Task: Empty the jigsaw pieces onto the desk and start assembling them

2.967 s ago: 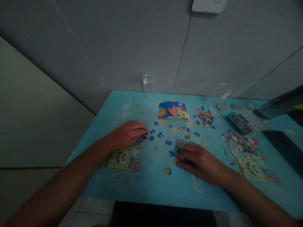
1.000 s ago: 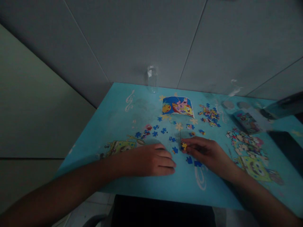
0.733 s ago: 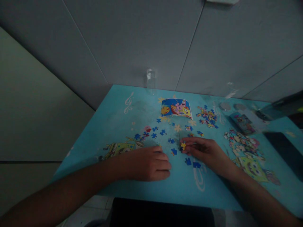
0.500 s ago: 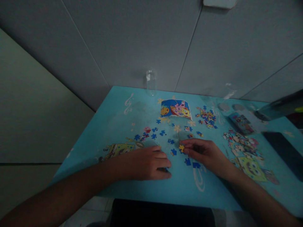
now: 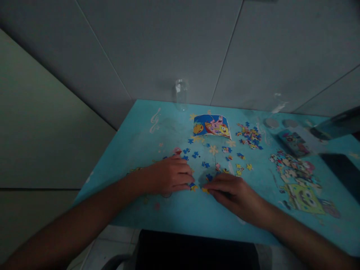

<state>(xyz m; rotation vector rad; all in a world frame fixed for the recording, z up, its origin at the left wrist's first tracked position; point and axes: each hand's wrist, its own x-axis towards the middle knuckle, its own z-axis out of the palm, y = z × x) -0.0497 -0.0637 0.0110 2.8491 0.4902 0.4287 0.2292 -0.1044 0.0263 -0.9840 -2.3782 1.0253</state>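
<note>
My right hand [image 5: 234, 191] pinches a small yellow puzzle piece [image 5: 206, 190] low over the table. Close to its left, my left hand [image 5: 176, 174] lies palm down, its fingertips on a blue and yellow puzzle piece [image 5: 192, 186]. A narrow gap separates the two pieces. Loose blue puzzle pieces [image 5: 196, 154] are scattered just beyond both hands, some partly hidden under the left one. Yellow puzzle pieces [image 5: 239, 170] lie beyond my right hand. Farther back is a curled picture sheet [image 5: 211, 126] with cartoon figures in a boat.
A clear jar [image 5: 182, 96] stands at the table's back edge. A heap of puzzle pieces [image 5: 249, 135] sits right of the sheet, with a second heap [image 5: 294, 168] farther right. Two round lids [image 5: 272, 122], a picture box [image 5: 295, 143] and a dark flat object [image 5: 341, 170] are also there.
My right hand has moved left with the yellow piece, closer to my left hand. My left hand has shifted slightly left and away from me. The view has tilted a little.
</note>
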